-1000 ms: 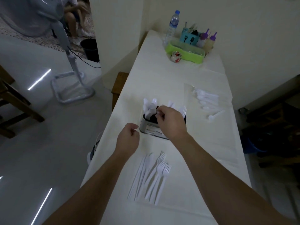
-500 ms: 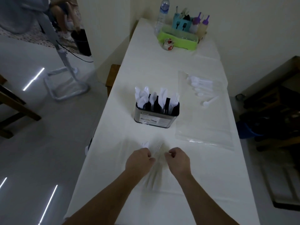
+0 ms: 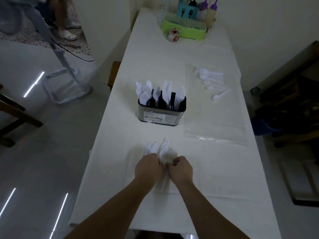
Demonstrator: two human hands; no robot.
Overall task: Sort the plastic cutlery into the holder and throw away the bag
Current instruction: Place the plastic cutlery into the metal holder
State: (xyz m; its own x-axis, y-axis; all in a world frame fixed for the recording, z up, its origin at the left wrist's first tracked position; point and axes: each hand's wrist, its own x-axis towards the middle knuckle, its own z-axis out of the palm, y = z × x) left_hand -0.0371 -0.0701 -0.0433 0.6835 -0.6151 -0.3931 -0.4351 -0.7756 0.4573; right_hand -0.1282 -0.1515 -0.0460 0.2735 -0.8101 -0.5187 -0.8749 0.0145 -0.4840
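Standing at the near end of the white-clothed table (image 3: 172, 57), the person has both fists closed around a bundle of white plastic forks and knives (image 3: 163, 150), the left hand (image 3: 148, 167) and right hand (image 3: 181, 168) knuckle to knuckle, the tines fanning out beyond them. Farther along sits the metal holder (image 3: 161, 113), already stocked with spoons, knives and forks. To its right lies the clear bag (image 3: 214, 121), with small white spoons (image 3: 211, 78) at its far end.
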